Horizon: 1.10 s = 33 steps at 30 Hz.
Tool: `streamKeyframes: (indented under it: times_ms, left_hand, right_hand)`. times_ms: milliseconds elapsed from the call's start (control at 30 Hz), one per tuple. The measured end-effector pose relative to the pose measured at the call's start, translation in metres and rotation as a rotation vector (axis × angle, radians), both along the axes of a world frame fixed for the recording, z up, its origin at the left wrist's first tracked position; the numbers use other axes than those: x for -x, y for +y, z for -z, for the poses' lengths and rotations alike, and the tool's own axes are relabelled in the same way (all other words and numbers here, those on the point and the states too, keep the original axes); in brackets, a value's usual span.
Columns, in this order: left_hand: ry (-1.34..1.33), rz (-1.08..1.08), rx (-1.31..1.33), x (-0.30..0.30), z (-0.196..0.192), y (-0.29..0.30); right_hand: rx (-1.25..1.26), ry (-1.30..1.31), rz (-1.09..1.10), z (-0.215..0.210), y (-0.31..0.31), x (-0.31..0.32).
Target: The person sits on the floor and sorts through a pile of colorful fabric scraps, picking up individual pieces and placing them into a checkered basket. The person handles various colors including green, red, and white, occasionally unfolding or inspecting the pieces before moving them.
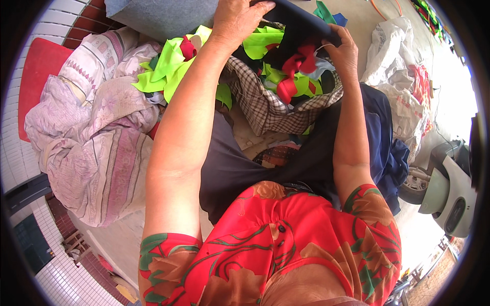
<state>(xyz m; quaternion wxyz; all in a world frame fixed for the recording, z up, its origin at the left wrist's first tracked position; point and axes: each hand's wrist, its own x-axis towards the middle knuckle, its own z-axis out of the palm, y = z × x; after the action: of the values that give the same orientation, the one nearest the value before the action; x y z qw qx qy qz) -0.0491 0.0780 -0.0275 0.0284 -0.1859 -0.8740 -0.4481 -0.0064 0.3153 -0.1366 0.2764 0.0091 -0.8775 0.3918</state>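
A dark navy piece of cloth (301,19) is stretched between my two hands above an open checked cloth bag (263,109). My left hand (237,21), partly cut off by the top edge, is closed at the cloth's left end. At its right end my right hand (343,53) pinches the border between thumb and fingers. A thin white strip shows by the right thumb. Inside the bag lie neon yellow-green scraps (264,42), red scraps (287,87) and a pale blue scrap (322,66). The bag stands between my legs.
More neon scraps (171,69) heap left of the bag. Bundled patterned fabric (107,153) sits by a red board (38,71). A grey-blue bundle (158,18) lies at the far left, white sacks (395,61) at right. A wheeled grey-white machine (449,188) stands at the right edge.
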Motion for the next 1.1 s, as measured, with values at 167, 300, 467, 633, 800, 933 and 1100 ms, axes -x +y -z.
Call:
streamKeyframes:
  times_ms: [167,300,467,633,800,933,1100]
  left_hand:
    - [0.232,-0.108,-0.067,0.015,0.017,-0.014]
    - [0.069,-0.025,-0.375,0.004,0.002,-0.022]
    - [-0.086,-0.038,-0.595,0.004,0.004,-0.031]
    - [-0.108,-0.065,-0.653,0.011,0.009,-0.042]
    - [-0.008,-0.153,-0.532,0.004,0.0,-0.041]
    - [0.04,-0.253,-0.592,0.003,0.002,-0.044]
    - [0.241,-0.483,-0.328,0.006,-0.003,-0.056]
  right_hand:
    - [0.055,-0.118,-0.066,0.0,0.003,0.0]
    - [0.06,-0.222,-0.031,-0.002,0.009,-0.002]
    - [-0.238,-0.211,-0.118,0.018,0.023,0.0]
    - [-0.262,-0.451,-0.212,0.035,0.027,0.0]
    - [0.06,-0.435,-0.22,0.034,0.036,0.005]
    - [0.093,-0.349,-0.1,0.045,0.037,0.011]
    - [-0.013,-0.319,-0.154,0.055,0.007,0.033]
